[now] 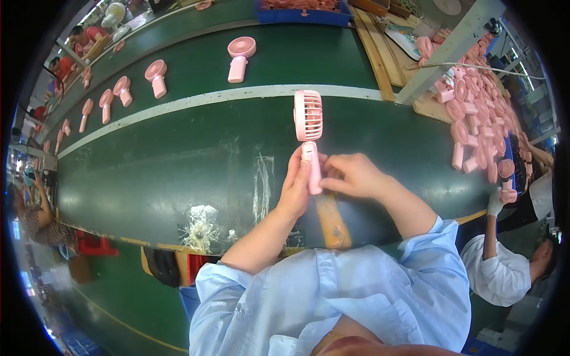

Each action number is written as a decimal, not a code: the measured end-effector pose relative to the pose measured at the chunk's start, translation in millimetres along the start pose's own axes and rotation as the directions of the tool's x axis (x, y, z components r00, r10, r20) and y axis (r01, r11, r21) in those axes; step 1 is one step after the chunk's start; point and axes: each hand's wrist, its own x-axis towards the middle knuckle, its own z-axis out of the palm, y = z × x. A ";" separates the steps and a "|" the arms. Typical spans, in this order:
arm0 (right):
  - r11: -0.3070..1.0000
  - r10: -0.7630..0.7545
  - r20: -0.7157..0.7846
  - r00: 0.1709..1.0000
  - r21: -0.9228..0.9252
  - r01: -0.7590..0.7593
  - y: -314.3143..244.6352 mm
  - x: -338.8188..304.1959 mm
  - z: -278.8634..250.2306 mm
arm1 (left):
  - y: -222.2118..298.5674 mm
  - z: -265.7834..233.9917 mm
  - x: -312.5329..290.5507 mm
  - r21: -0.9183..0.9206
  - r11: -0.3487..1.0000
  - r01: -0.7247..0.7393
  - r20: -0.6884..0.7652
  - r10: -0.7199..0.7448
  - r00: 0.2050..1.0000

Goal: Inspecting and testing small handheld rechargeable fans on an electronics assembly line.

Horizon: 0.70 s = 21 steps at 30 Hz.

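Note:
A pink handheld fan [309,115] stands nearly upright in front of me, its round slatted head on top and turned partly sideways. My left hand [294,188] is wrapped round its handle, with the thumb along the front. Just right of the handle is my right hand [358,174], its fingers curled inward and its thumb close to the handle's lower end. Whether that thumb touches the fan, or whether something small sits in the curled fingers, I cannot tell.
Pink fans [238,59] lie spaced along the green belt [196,65] beyond a pale rail [237,93]. A large heap of pink fans [475,113] is piled at the right, by a metal post [448,50]. A co-worker's gloved hand [495,202] is near it. A blue bin [304,15] stands at the back.

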 end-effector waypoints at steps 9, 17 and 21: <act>0.993 0.024 -0.100 0.995 0.121 -0.011 -20.6 7.0 22.9 | 8.1 10.3 -7.1 -0.081 0.994 -0.073 -0.065 0.067 0.996; 0.693 0.331 0.116 0.937 0.645 -0.324 -18.8 78.8 -11.4 | 53.0 -0.4 -13.0 -0.218 0.976 -0.024 -0.428 -0.073 0.901; 0.656 0.385 -0.065 0.920 0.721 -0.224 -15.1 162.1 -64.5 | 103.4 -57.8 -3.8 0.197 0.980 0.031 -0.305 0.031 0.952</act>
